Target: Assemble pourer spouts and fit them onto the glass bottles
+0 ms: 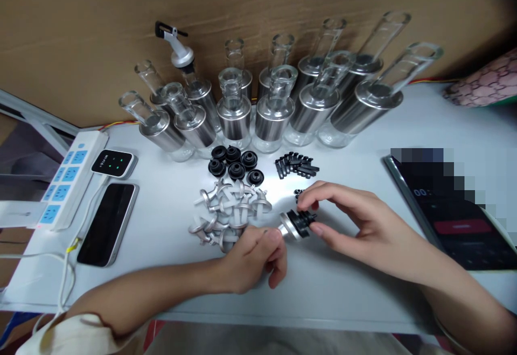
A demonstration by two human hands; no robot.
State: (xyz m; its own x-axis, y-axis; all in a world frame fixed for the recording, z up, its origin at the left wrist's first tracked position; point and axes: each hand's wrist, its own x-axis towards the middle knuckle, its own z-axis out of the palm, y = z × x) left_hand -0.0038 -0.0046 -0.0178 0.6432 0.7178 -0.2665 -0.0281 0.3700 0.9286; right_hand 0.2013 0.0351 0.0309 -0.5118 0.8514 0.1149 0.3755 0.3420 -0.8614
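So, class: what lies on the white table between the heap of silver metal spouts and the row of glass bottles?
In the head view, a cluster of round black rubber stoppers lies between the silver spouts and the bottles.

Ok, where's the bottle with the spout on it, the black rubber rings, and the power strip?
Bottle with the spout (200, 102), head view, on its metal sleeve.
Black rubber rings (236, 171), head view, on one middle ring.
Power strip (68, 174), head view, on its white body.

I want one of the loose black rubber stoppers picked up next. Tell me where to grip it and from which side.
Take the nearest black stopper by its outer rim, coming straight down from above. It lies flat on the white table like a disc, at the cluster's edge, so fingertips can probably pinch opposite sides without nudging the others.
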